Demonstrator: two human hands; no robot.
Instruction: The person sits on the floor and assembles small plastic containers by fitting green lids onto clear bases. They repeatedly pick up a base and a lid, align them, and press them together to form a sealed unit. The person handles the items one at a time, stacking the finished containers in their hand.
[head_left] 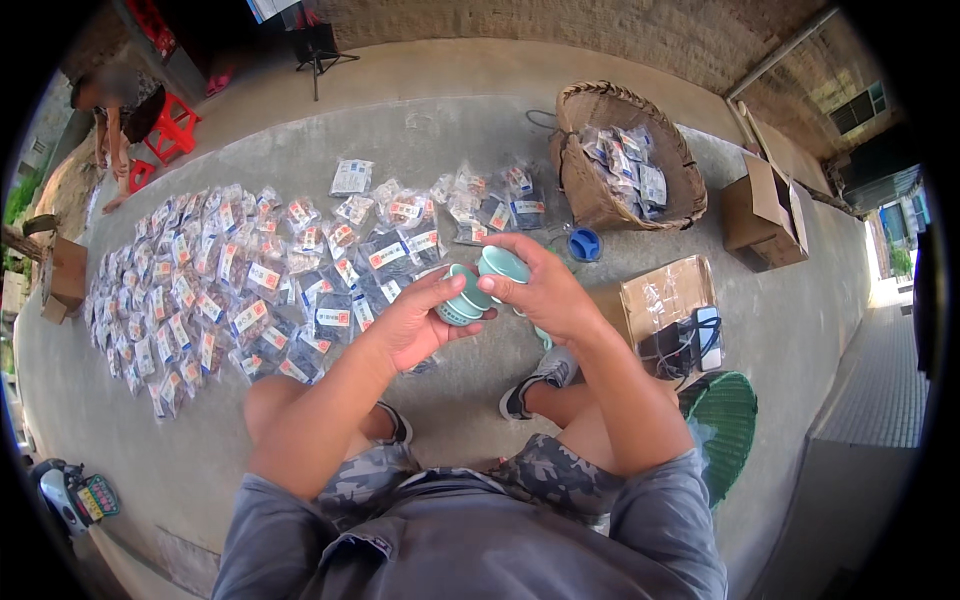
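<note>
Above the knees, a left cup [465, 287] and a right cup [504, 263], both mint, two in sight; cannot tell about more nested inside. Left hand [413, 325] with fingers curled around the left cup, thumb along its top. Right hand [553, 292] with fingers closed on the right cup, thumb over its near edge. Below the right hand, one mint strap [543, 338].

Ahead and to the left, dozens of bagged packets [264, 277], too many and too overlapped to count, spread in a broad heap. Beyond the right hand, one woven basket [588, 188] with more packets inside; just beside it, one blue cup [584, 245]. Three boxes: one open box [765, 215] at far right, one taped box [665, 290] nearer with one phone [709, 338] at its near side, one far-left box [66, 275]. By the right leg, one green basket [728, 435]. Two shoes [541, 384] flat on the ground.

Underneath everything, grey concrete ground [440, 395], sunlit, bare at the right. At the back, a rough wall [450, 20] and one tripod [318, 62]. Upper left, one co-worker [118, 125], bent forward, beside two red stools [174, 128]. Lower left, one scooter [65, 495].
</note>
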